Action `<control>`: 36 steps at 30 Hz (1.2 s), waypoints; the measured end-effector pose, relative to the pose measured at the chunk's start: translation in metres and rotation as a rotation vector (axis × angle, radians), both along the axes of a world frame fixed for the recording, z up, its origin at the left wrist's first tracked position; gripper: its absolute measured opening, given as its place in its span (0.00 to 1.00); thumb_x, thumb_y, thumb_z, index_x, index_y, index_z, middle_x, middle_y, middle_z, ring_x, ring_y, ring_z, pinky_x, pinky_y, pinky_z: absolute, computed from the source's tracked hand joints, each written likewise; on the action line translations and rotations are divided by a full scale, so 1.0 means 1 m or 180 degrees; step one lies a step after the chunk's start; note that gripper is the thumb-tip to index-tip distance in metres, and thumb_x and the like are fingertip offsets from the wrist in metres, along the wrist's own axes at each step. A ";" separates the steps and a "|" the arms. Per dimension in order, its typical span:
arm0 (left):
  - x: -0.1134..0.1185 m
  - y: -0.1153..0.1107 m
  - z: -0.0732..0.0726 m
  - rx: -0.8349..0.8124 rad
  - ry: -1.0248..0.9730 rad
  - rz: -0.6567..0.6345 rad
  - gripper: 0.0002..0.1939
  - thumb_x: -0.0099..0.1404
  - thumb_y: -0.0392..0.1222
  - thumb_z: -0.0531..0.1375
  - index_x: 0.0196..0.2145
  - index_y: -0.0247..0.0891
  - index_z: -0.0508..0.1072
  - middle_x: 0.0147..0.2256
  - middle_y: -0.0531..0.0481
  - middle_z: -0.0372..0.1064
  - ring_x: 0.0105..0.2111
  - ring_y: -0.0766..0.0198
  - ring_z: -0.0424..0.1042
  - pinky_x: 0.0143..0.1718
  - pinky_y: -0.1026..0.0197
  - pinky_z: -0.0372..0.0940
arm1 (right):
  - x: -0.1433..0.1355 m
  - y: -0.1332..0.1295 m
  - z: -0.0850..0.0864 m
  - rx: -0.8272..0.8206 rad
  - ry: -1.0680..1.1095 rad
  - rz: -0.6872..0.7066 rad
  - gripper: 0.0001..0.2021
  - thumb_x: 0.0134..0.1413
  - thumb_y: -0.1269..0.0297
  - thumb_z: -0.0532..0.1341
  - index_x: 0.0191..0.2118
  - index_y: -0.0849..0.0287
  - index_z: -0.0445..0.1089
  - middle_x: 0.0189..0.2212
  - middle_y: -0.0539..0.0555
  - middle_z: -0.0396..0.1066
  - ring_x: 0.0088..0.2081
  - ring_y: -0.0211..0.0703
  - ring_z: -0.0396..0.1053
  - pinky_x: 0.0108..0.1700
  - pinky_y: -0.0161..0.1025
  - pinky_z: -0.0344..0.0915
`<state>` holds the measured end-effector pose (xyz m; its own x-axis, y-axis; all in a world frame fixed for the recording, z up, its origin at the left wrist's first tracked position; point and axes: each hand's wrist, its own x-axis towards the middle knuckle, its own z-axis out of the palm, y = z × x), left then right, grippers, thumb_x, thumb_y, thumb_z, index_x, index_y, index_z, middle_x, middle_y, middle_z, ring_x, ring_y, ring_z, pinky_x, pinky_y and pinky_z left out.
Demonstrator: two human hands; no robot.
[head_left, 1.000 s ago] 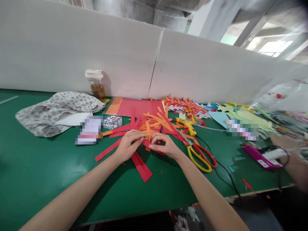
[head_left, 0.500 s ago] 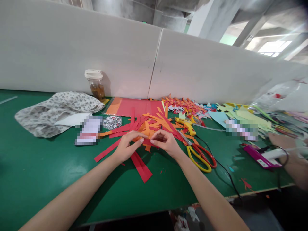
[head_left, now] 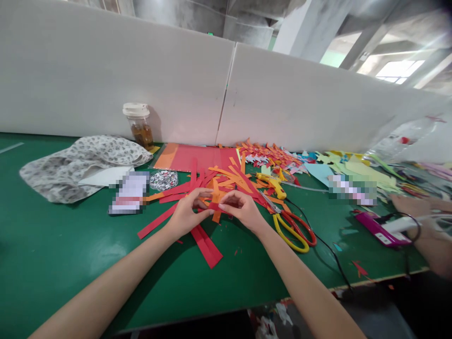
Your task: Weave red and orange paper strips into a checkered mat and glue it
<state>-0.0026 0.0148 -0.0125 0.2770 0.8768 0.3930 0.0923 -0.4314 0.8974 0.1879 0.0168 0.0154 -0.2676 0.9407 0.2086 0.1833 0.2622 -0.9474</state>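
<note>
A red paper piece (head_left: 213,206) is pinched by your left hand (head_left: 189,214) and right hand (head_left: 243,210), over loose strips (head_left: 231,175) on the green table (head_left: 70,245). Scissors (head_left: 277,212) lie close by the right hand; a white partition (head_left: 158,70) stands behind, a pillar (head_left: 298,28) beyond.

The paper strips (head_left: 207,249) look matt; the tabletop (head_left: 70,254) smooth (faintly glossy); the scissor blades (head_left: 271,204) metal.

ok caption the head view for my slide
Left hand and right hand handle red paper among orange strips, scissors nearby.
</note>
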 end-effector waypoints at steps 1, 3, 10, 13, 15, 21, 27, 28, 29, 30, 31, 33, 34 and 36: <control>0.000 0.000 0.000 -0.0048 -0.0002 -0.0042 0.23 0.54 0.37 0.63 0.48 0.40 0.64 0.48 0.42 0.67 0.28 0.69 0.73 0.35 0.59 0.71 | 0.000 0.001 0.000 0.0000 0.0003 -0.0057 0.11 0.41 0.58 0.68 0.29 0.58 0.68 0.28 0.50 0.72 0.31 0.39 0.70 0.37 0.39 0.68; 0.000 -0.002 0.001 -0.0117 0.0032 -0.0122 0.24 0.54 0.36 0.64 0.48 0.40 0.64 0.49 0.41 0.66 0.27 0.70 0.73 0.34 0.60 0.72 | 0.002 0.003 0.001 -0.0021 0.0065 -0.0234 0.12 0.40 0.58 0.68 0.28 0.58 0.68 0.28 0.50 0.72 0.31 0.39 0.70 0.37 0.39 0.68; 0.000 -0.004 0.001 -0.0009 0.0287 -0.0268 0.19 0.56 0.34 0.62 0.46 0.40 0.66 0.45 0.45 0.69 0.28 0.70 0.72 0.36 0.61 0.71 | 0.011 0.012 -0.002 0.0023 0.0873 -0.1132 0.13 0.36 0.60 0.70 0.28 0.58 0.69 0.27 0.50 0.71 0.31 0.39 0.69 0.35 0.38 0.67; 0.001 -0.003 -0.001 0.0049 0.0337 -0.0250 0.18 0.56 0.35 0.62 0.45 0.40 0.67 0.44 0.47 0.69 0.28 0.69 0.72 0.36 0.61 0.71 | 0.012 0.013 -0.002 0.0016 0.0977 -0.1259 0.14 0.36 0.60 0.70 0.28 0.58 0.68 0.27 0.50 0.70 0.30 0.39 0.68 0.32 0.37 0.67; 0.001 -0.003 0.000 0.0142 0.0418 -0.0165 0.16 0.56 0.36 0.62 0.44 0.40 0.67 0.43 0.48 0.70 0.28 0.69 0.72 0.36 0.60 0.70 | 0.012 0.012 -0.001 0.0049 0.0963 -0.1230 0.13 0.36 0.60 0.70 0.28 0.58 0.68 0.27 0.50 0.71 0.30 0.39 0.68 0.33 0.38 0.67; -0.001 -0.006 0.012 0.0651 0.0509 0.0723 0.20 0.56 0.45 0.64 0.45 0.39 0.66 0.38 0.47 0.68 0.34 0.63 0.69 0.36 0.59 0.66 | 0.008 0.004 0.003 0.0028 0.0854 -0.0583 0.11 0.38 0.62 0.70 0.28 0.56 0.68 0.28 0.49 0.72 0.32 0.39 0.70 0.37 0.39 0.67; -0.001 -0.010 0.020 0.0885 0.0529 0.0457 0.18 0.59 0.46 0.62 0.47 0.43 0.70 0.44 0.46 0.68 0.46 0.58 0.66 0.49 0.54 0.61 | 0.001 -0.005 0.005 -0.0143 0.0608 0.0176 0.09 0.40 0.64 0.69 0.28 0.55 0.68 0.27 0.48 0.71 0.30 0.38 0.70 0.36 0.39 0.68; 0.000 -0.010 0.020 0.0861 0.0549 0.0363 0.15 0.59 0.45 0.62 0.44 0.42 0.72 0.43 0.46 0.70 0.45 0.59 0.67 0.48 0.55 0.61 | 0.000 -0.005 0.005 -0.0146 0.0564 0.0238 0.09 0.41 0.64 0.69 0.28 0.55 0.68 0.26 0.48 0.71 0.30 0.38 0.70 0.35 0.38 0.68; 0.000 -0.011 0.019 0.0817 0.0561 0.0303 0.12 0.60 0.45 0.61 0.41 0.42 0.73 0.40 0.47 0.71 0.43 0.59 0.68 0.46 0.56 0.62 | -0.001 -0.006 0.005 -0.0139 0.0535 0.0270 0.09 0.41 0.64 0.69 0.28 0.55 0.68 0.27 0.47 0.71 0.30 0.37 0.70 0.35 0.38 0.67; 0.001 -0.011 0.018 0.0757 0.0569 0.0277 0.10 0.60 0.45 0.60 0.39 0.42 0.74 0.38 0.48 0.73 0.40 0.60 0.69 0.43 0.57 0.63 | -0.001 -0.006 0.004 -0.0123 0.0525 0.0273 0.08 0.42 0.64 0.69 0.28 0.55 0.68 0.27 0.47 0.71 0.30 0.37 0.70 0.35 0.37 0.67; 0.002 -0.012 0.017 0.0689 0.0574 0.0275 0.09 0.61 0.45 0.60 0.38 0.42 0.75 0.36 0.49 0.73 0.37 0.61 0.70 0.41 0.58 0.63 | -0.002 -0.005 0.004 -0.0101 0.0527 0.0249 0.09 0.42 0.64 0.69 0.28 0.55 0.68 0.27 0.48 0.72 0.30 0.37 0.70 0.36 0.37 0.67; 0.003 -0.012 0.015 0.0560 0.0537 0.0336 0.08 0.61 0.45 0.59 0.36 0.42 0.75 0.33 0.50 0.74 0.35 0.62 0.70 0.39 0.60 0.63 | -0.002 -0.003 0.003 -0.0037 0.0559 0.0107 0.09 0.42 0.63 0.68 0.29 0.55 0.68 0.28 0.48 0.72 0.32 0.38 0.70 0.39 0.38 0.67; 0.004 -0.011 0.014 0.0478 0.0480 0.0379 0.08 0.61 0.45 0.60 0.35 0.42 0.75 0.33 0.50 0.74 0.34 0.62 0.70 0.39 0.60 0.62 | -0.001 -0.002 0.002 0.0016 0.0588 -0.0008 0.10 0.42 0.62 0.68 0.30 0.55 0.68 0.29 0.48 0.72 0.34 0.38 0.70 0.40 0.39 0.66; 0.004 -0.008 0.013 0.0205 0.0194 0.0510 0.08 0.61 0.45 0.60 0.34 0.41 0.76 0.33 0.50 0.74 0.35 0.63 0.71 0.39 0.62 0.63 | 0.000 0.000 0.001 0.0176 0.0596 -0.0323 0.10 0.44 0.60 0.67 0.32 0.55 0.67 0.31 0.49 0.71 0.35 0.39 0.70 0.41 0.39 0.66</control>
<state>0.0009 0.0072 0.0001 0.1607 0.8853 0.4364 0.2180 -0.4631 0.8591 0.1880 0.0167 0.0165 -0.1240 0.9466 0.2976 0.0336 0.3038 -0.9522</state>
